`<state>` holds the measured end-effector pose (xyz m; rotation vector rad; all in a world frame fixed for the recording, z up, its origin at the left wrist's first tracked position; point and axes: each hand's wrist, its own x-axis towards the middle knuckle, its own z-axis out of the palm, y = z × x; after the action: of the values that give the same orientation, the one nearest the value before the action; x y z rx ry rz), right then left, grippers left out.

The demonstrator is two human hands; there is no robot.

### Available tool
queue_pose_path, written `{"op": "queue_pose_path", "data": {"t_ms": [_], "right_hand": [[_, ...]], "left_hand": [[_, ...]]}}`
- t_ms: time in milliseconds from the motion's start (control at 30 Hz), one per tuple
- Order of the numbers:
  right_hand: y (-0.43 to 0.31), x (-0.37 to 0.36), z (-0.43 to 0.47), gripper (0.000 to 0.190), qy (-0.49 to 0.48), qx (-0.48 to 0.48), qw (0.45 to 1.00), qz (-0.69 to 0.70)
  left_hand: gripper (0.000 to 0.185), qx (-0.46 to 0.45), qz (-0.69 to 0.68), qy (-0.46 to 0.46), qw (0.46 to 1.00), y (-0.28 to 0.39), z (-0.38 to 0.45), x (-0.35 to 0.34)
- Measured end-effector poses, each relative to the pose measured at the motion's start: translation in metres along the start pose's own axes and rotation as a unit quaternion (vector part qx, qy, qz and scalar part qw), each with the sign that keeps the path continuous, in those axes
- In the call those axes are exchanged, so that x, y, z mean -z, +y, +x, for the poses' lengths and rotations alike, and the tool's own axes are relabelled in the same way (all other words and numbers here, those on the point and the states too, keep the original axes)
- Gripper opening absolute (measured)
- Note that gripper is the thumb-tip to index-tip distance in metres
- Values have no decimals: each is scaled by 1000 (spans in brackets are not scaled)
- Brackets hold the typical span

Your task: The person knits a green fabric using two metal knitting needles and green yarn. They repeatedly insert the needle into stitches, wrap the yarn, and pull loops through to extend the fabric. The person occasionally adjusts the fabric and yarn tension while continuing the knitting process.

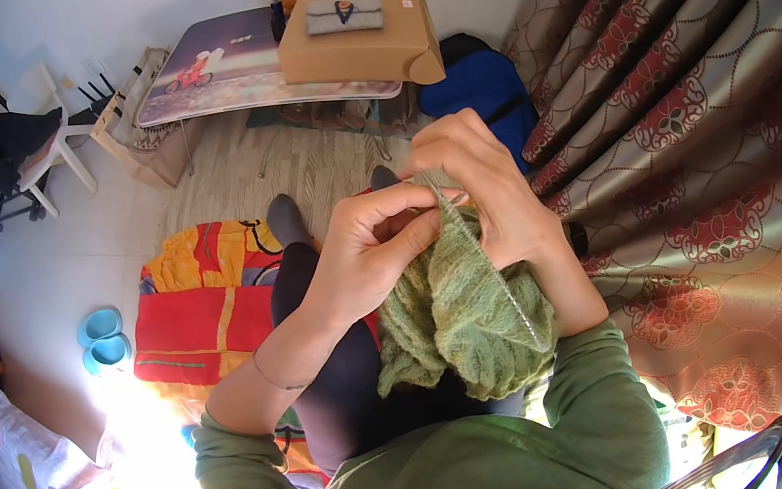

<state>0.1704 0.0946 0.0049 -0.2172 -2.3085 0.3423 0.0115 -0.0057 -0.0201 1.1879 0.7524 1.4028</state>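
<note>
A green, mottled piece of knitting (pixel 485 314) hangs from a knitting needle (pixel 497 270) above my lap. The needle slants from my fingers down to the right, with stitches along it. My left hand (pixel 387 241) pinches the knitting's top corner and a needle tip between thumb and fingers. My right hand (pixel 484 185) is bent around the upper right side of the work, fingers curled at the needle tips. Its grip is partly hidden, and the yarn is too fine to follow clearly.
A low folding table (pixel 227 64) bears a cardboard box (pixel 354 45) with a grey felt pouch (pixel 343 15). A patterned curtain (pixel 680 201) hangs close on my right. A red and yellow cloth (pixel 197 319) lies on the floor at left, near light blue slippers (pixel 104 340). A blue bag (pixel 475 95) stands beside the table.
</note>
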Motion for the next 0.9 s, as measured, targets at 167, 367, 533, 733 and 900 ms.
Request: {"op": "queue_pose_path", "data": {"t_ms": [167, 367, 533, 733, 900], "right_hand": [[-3, 8, -18, 58, 164, 59, 980, -97], [-16, 5, -27, 28, 208, 3, 975, -74], [-21, 5, -27, 28, 222, -20, 969, -111], [-10, 0, -18, 26, 209, 28, 966, -152], [-15, 6, -29, 25, 237, -24, 968, -85]], "left_hand": [[19, 15, -55, 20, 998, -4, -2, 5], [19, -14, -102, 40, 994, -4, 0, 5], [19, -24, -109, 59, 992, -6, 1, 6], [22, 13, -71, 1, 997, -2, -2, 5], [24, 5, -105, 42, 994, -3, 1, 6]]}}
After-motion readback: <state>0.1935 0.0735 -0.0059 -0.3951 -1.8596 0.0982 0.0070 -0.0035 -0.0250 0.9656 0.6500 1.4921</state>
